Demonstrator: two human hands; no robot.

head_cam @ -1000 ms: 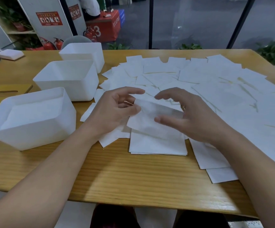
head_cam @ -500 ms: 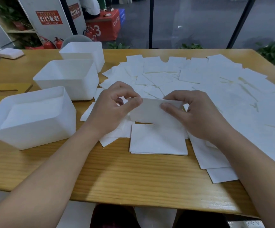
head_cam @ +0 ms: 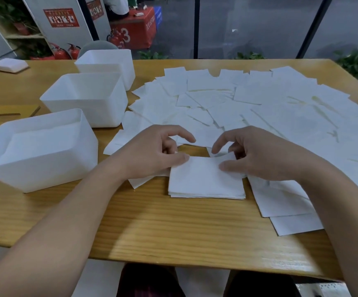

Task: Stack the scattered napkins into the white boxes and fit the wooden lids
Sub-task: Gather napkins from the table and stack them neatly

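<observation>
My left hand (head_cam: 152, 153) and right hand (head_cam: 257, 155) both pinch the top napkin (head_cam: 206, 168) at its far corners, thumb on top and curled fingers behind, holding it down on the small stack of napkins (head_cam: 207, 187) that sits near the front edge of the table (head_cam: 173, 228), about midway along it. My index fingers arch free above the paper. The scattered napkins (head_cam: 248, 103) spread in overlapping sheets from the stack out to the far edge and the right side. Along the left side stand three white boxes in a row: the nearest box (head_cam: 45, 168) already has napkins in it, then the middle box (head_cam: 84, 103) and the far box (head_cam: 107, 65). A wooden lid (head_cam: 7, 114) lies flat at the left edge, partly behind the nearest box
</observation>
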